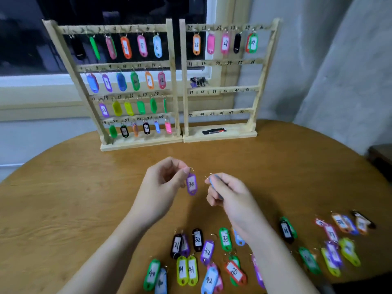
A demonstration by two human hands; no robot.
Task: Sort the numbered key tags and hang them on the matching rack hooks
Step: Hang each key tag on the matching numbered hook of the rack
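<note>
Blurred tags (pixel 192 270) nearest; left fingers (pixel 186 169) pinch tag 30 (pixel 191 184), right half-hide blue tag (pixel 213 181)

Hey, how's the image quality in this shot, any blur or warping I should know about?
Head view: wide-angle warping bows the rack uprights and the table edge; the tags at lower right are smeared and mostly unreadable; the purple tag 30 in the left hand reads sharply; the window behind is dark.

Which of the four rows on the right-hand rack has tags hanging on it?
Only the top row, with tags at hooks 25 to 29; the three rows below it hold no tags.
</note>
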